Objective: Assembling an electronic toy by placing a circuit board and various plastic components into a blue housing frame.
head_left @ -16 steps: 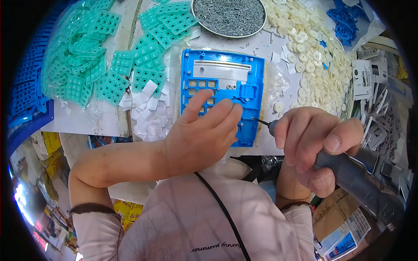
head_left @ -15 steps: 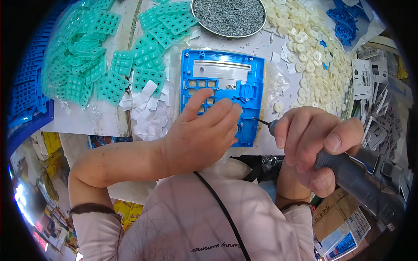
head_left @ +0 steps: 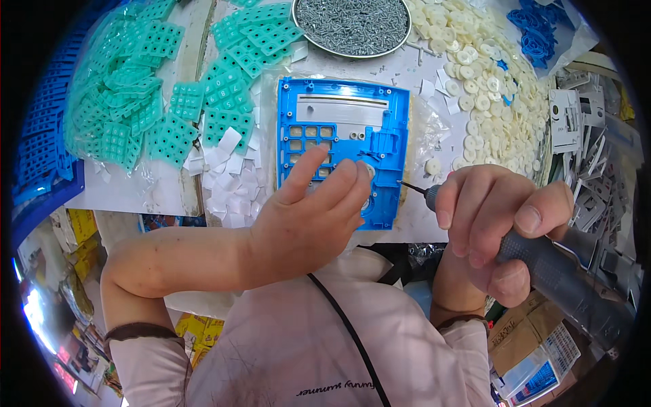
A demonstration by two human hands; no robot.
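A blue plastic housing (head_left: 388, 197) with a grid of square openings lies open side up in front of me. Over its lower middle is my left hand (head_left: 308, 214), palm down, with most fingers bent and one stretched toward the grid. A small cream disc (head_left: 370, 171) shows beside its fingertips; whatever they grip is hidden. My right hand (head_left: 498, 227) is wrapped round a dark grey electric screwdriver (head_left: 553, 271). Its thin bit points left, the tip over the housing's right side; contact cannot be made out.
Teal keypad sheets (head_left: 129, 102) and white paper pieces (head_left: 227, 180) lie left. A round tray of screws (head_left: 352, 27) stands behind the housing. Cream discs (head_left: 485, 102) spread at right, beside white and grey plastic parts (head_left: 566, 122). Blue parts (head_left: 539, 34) sit far right.
The screwdriver and my right hand have shifted slightly right, drawing the bit tip back toward the housing's right edge. My left hand and the housing appear slightly further left.
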